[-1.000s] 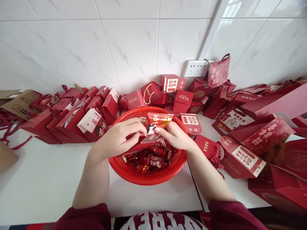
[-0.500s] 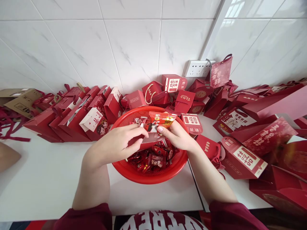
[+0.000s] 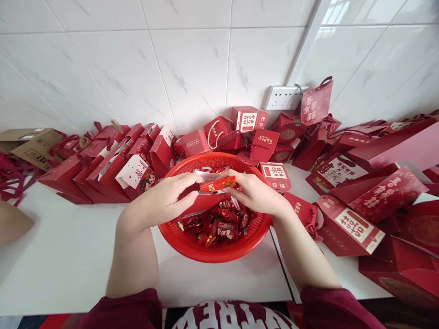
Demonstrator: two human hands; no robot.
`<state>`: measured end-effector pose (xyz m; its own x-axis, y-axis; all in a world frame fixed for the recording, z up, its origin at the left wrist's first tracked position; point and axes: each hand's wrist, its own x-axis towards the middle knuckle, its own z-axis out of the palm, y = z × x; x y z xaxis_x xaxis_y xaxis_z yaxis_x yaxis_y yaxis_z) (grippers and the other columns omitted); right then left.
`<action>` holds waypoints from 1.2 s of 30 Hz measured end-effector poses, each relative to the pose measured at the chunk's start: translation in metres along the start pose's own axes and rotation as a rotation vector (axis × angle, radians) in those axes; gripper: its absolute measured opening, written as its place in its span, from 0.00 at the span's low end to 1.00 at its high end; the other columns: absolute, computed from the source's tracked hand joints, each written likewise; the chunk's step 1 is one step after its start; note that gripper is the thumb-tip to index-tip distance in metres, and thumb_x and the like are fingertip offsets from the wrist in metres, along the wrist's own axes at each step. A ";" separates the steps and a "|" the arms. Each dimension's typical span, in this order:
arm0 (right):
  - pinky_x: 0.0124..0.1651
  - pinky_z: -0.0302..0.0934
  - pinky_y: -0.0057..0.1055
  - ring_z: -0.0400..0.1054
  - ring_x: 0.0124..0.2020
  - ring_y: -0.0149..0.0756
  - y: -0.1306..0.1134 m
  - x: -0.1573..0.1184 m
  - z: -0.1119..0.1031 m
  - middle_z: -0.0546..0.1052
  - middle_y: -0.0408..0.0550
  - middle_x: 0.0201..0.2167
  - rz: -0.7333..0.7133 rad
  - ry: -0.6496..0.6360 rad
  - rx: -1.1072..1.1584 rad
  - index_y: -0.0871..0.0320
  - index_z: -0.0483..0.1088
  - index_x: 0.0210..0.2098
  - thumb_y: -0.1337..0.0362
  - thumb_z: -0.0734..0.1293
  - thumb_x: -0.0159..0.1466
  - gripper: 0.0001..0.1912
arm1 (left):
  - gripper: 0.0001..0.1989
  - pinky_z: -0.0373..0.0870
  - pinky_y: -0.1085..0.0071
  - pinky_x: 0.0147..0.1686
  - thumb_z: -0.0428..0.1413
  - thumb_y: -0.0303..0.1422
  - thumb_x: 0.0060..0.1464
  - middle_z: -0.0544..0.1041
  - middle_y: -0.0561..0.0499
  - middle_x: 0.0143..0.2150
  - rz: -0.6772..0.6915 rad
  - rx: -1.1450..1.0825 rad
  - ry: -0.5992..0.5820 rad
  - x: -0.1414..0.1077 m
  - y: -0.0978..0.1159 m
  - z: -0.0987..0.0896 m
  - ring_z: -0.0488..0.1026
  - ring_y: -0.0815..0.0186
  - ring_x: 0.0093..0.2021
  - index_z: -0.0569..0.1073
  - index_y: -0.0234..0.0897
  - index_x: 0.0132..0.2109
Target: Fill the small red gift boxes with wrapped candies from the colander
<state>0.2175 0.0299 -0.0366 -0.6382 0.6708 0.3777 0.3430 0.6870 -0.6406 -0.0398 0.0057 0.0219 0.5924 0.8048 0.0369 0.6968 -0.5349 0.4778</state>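
A red plastic basket [image 3: 216, 256] full of small wrapped sweets [image 3: 224, 228] stands on the white table in front of me. Over it is an opened red box [image 3: 202, 202], its lower part resting among the sweets. My left hand [image 3: 168, 196] has its fingers closed on the left side of the box. My right hand [image 3: 252, 192] pinches a shiny red packet [image 3: 217, 183] at its right end, and the packet lies level across the mouth of the box, near my left fingertips.
Red gift boxes [image 3: 109, 178] stand in a row on the left, beside a brown carton [image 3: 34, 146]. More red boxes [image 3: 350, 224] crowd the right side and the wall. Another person's arm [image 3: 13, 224] shows at the left edge.
The red packet has turned from facing me to lying edge-on and dropped lower over the box. The box has tipped and moved slightly left; my right hand has shifted with the packet.
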 end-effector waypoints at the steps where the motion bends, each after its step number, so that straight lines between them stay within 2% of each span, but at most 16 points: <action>1: 0.43 0.63 0.36 0.72 0.39 0.40 -0.003 0.000 -0.002 0.78 0.49 0.42 0.028 -0.036 -0.039 0.55 0.68 0.51 0.65 0.60 0.72 0.11 | 0.12 0.66 0.69 0.49 0.46 0.33 0.66 0.76 0.55 0.51 -0.006 0.001 -0.003 0.001 0.000 0.001 0.73 0.63 0.49 0.70 0.45 0.53; 6: 0.39 0.60 0.33 0.74 0.37 0.41 -0.021 0.011 -0.011 0.80 0.47 0.37 0.150 -0.182 -0.305 0.52 0.73 0.50 0.69 0.62 0.67 0.14 | 0.11 0.66 0.69 0.50 0.46 0.33 0.67 0.76 0.57 0.51 -0.008 0.013 -0.053 0.003 0.001 0.002 0.74 0.65 0.49 0.70 0.45 0.51; 9: 0.37 0.58 0.33 0.73 0.36 0.42 -0.033 0.026 -0.015 0.79 0.49 0.36 0.142 -0.370 -0.419 0.55 0.75 0.44 0.71 0.61 0.65 0.13 | 0.12 0.66 0.69 0.53 0.48 0.35 0.66 0.75 0.56 0.55 0.037 0.003 -0.100 0.003 -0.001 0.001 0.72 0.64 0.53 0.70 0.45 0.53; 13: 0.34 0.57 0.34 0.69 0.32 0.38 -0.041 0.049 -0.023 0.77 0.48 0.33 0.093 -0.733 -0.322 0.58 0.70 0.31 0.68 0.58 0.67 0.12 | 0.15 0.64 0.68 0.59 0.55 0.36 0.62 0.72 0.54 0.61 0.085 -0.037 -0.137 0.004 -0.007 0.000 0.69 0.61 0.61 0.71 0.46 0.55; 15: 0.37 0.59 0.35 0.68 0.34 0.38 -0.040 0.060 -0.025 0.77 0.48 0.34 0.110 -0.820 -0.245 0.58 0.67 0.27 0.67 0.57 0.68 0.14 | 0.17 0.61 0.68 0.62 0.56 0.37 0.62 0.70 0.55 0.64 0.099 -0.069 -0.138 0.005 -0.011 -0.001 0.66 0.61 0.64 0.71 0.47 0.57; 19: 0.47 0.59 0.32 0.68 0.43 0.38 -0.027 0.081 -0.018 0.78 0.47 0.40 0.127 -0.857 0.003 0.59 0.74 0.31 0.73 0.60 0.64 0.11 | 0.18 0.64 0.69 0.59 0.56 0.39 0.62 0.72 0.55 0.62 0.078 -0.087 -0.102 0.006 -0.020 -0.004 0.71 0.62 0.58 0.70 0.46 0.58; 21: 0.45 0.60 0.30 0.69 0.42 0.36 -0.018 0.088 -0.011 0.79 0.46 0.40 0.180 -0.926 0.178 0.58 0.77 0.38 0.72 0.62 0.63 0.12 | 0.19 0.65 0.69 0.56 0.56 0.39 0.62 0.72 0.55 0.62 0.070 -0.075 -0.096 0.005 -0.023 -0.005 0.71 0.62 0.57 0.70 0.46 0.58; 23: 0.39 0.61 0.30 0.70 0.37 0.34 -0.009 0.093 -0.006 0.79 0.46 0.39 0.291 -0.976 0.299 0.59 0.77 0.47 0.67 0.63 0.64 0.15 | 0.20 0.65 0.69 0.55 0.56 0.39 0.61 0.71 0.55 0.63 0.066 -0.062 -0.095 0.004 -0.025 -0.005 0.71 0.61 0.57 0.69 0.46 0.59; 26: 0.35 0.62 0.28 0.71 0.34 0.33 0.000 0.099 -0.002 0.79 0.47 0.42 0.384 -0.999 0.357 0.60 0.75 0.52 0.63 0.63 0.65 0.19 | 0.21 0.65 0.67 0.56 0.55 0.38 0.62 0.70 0.54 0.64 0.052 -0.046 -0.087 0.002 -0.025 -0.006 0.70 0.60 0.58 0.67 0.46 0.61; 29: 0.34 0.61 0.26 0.70 0.35 0.32 0.002 0.107 -0.002 0.80 0.46 0.44 0.334 -1.046 0.275 0.59 0.77 0.50 0.65 0.67 0.61 0.18 | 0.22 0.66 0.65 0.57 0.55 0.39 0.62 0.69 0.54 0.65 0.035 -0.034 -0.083 0.001 -0.025 -0.005 0.71 0.58 0.58 0.66 0.47 0.62; 30: 0.34 0.61 0.26 0.70 0.34 0.33 0.001 0.109 -0.003 0.80 0.45 0.43 0.306 -1.061 0.221 0.59 0.78 0.49 0.65 0.68 0.60 0.18 | 0.24 0.66 0.64 0.57 0.56 0.39 0.61 0.68 0.53 0.66 0.038 -0.034 -0.084 0.001 -0.025 -0.005 0.70 0.57 0.59 0.65 0.48 0.63; 32: 0.33 0.60 0.26 0.69 0.32 0.32 -0.002 0.113 -0.003 0.81 0.44 0.39 0.242 -1.031 0.111 0.59 0.79 0.48 0.67 0.68 0.60 0.17 | 0.36 0.64 0.63 0.61 0.61 0.39 0.56 0.61 0.52 0.71 0.044 -0.033 -0.068 0.002 -0.027 -0.002 0.65 0.54 0.65 0.57 0.50 0.69; 34: 0.33 0.59 0.27 0.66 0.29 0.31 -0.004 0.115 -0.002 0.81 0.44 0.35 0.198 -0.955 0.050 0.62 0.79 0.46 0.69 0.67 0.60 0.15 | 0.50 0.59 0.61 0.65 0.64 0.38 0.52 0.50 0.51 0.75 0.031 -0.024 -0.042 0.003 -0.030 0.001 0.56 0.52 0.71 0.45 0.52 0.73; 36: 0.31 0.57 0.27 0.64 0.26 0.29 -0.004 0.116 0.000 0.80 0.43 0.30 0.188 -0.919 0.036 0.64 0.80 0.42 0.69 0.67 0.60 0.13 | 0.56 0.55 0.60 0.68 0.65 0.38 0.50 0.44 0.52 0.76 0.009 -0.010 -0.054 0.006 -0.033 0.004 0.48 0.52 0.74 0.37 0.53 0.74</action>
<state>0.1416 0.1047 0.0099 -0.8738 0.2759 -0.4005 0.4842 0.5705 -0.6634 -0.0578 0.0269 0.0027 0.6194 0.7850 -0.0058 0.6875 -0.5388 0.4869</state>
